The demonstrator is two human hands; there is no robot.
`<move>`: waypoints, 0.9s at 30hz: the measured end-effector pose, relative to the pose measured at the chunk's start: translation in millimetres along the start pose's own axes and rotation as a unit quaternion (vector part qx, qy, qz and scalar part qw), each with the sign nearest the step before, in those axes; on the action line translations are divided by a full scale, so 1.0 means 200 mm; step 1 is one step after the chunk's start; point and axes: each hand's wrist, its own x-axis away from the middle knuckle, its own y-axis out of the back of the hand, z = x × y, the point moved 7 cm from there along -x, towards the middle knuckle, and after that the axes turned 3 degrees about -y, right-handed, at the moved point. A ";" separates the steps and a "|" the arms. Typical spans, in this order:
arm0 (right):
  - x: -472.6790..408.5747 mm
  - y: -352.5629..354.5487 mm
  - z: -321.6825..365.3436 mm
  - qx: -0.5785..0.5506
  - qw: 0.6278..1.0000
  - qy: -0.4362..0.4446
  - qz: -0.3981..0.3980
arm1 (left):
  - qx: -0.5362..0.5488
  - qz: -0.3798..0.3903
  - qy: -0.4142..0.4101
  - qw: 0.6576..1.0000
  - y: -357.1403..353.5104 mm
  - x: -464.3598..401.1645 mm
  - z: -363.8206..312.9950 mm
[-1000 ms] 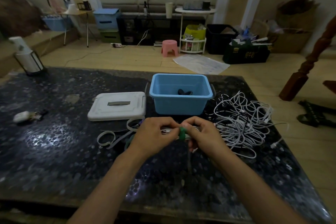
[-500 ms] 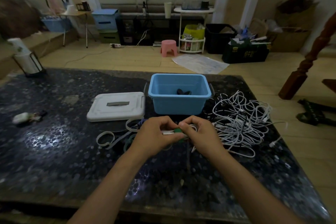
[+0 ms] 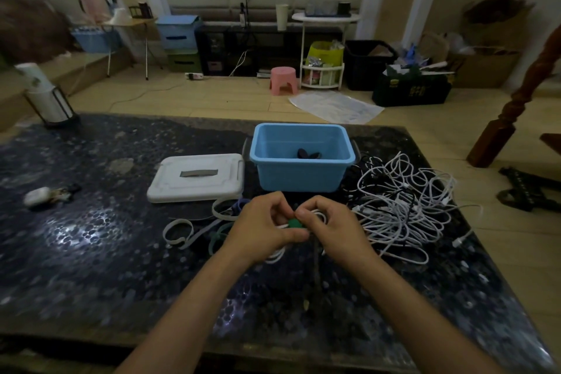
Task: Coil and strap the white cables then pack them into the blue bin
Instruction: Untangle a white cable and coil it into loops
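Strapping of one coiled white cable (image 3: pixel 317 217), carried out just near of the blue bin (image 3: pixel 302 173) on the dark table (image 3: pixel 91 252). The left hand (image 3: pixel 262 229) has its fingers curled round the coil's left side, with loops showing below its palm; the right hand (image 3: pixel 332 226) pinches the coil's right side, fingertips meeting at the green strap (image 3: pixel 294 223) that crosses the bundle between the two hands. Holding both sides probably keeps the loops from springing apart while the strap is closed. Whether the strap is already fastened cannot be told.

The remaining white cables (image 3: pixel 403 206) lie in a loose tangle to the right of the bin, within easy reach of the right hand. Spare straps (image 3: pixel 179 232), pale and dark, lie left of the hands. The bin stands open, its white lid (image 3: pixel 197 177) set flat to its left, so finished coils can likely be dropped straight in; a dark item (image 3: pixel 309 155) already rests inside.
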 end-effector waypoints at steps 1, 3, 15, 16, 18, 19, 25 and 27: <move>0.00 0.00 -0.01 -0.001 1.000 -0.002 0.002 | 0.007 0.012 0.012 1.000 -0.01 0.00 0.01; -0.01 0.01 -0.02 -0.008 1.000 -0.014 -0.001 | 0.022 0.048 0.038 0.998 -0.03 0.00 0.03; -0.05 0.04 -0.07 -0.091 0.990 -0.107 -0.016 | 0.188 -0.048 0.138 0.971 0.02 -0.07 0.21; -0.05 0.06 -0.08 -0.085 0.989 -0.115 -0.024 | 0.194 -0.077 0.154 0.966 0.03 -0.09 0.26; -0.05 0.10 -0.11 -0.075 0.989 -0.123 -0.039 | 0.209 -0.125 0.177 0.954 0.03 -0.13 0.33; -0.05 0.11 -0.12 -0.071 0.988 -0.126 -0.045 | 0.217 -0.144 0.181 0.948 0.02 -0.15 0.36; -0.05 0.21 -0.18 -0.015 0.989 -0.136 -0.051 | 0.193 -0.149 0.195 0.950 -0.12 -0.25 0.44; -0.06 0.23 -0.20 -0.007 0.989 -0.136 -0.057 | 0.156 -0.148 0.190 0.958 -0.13 -0.29 0.46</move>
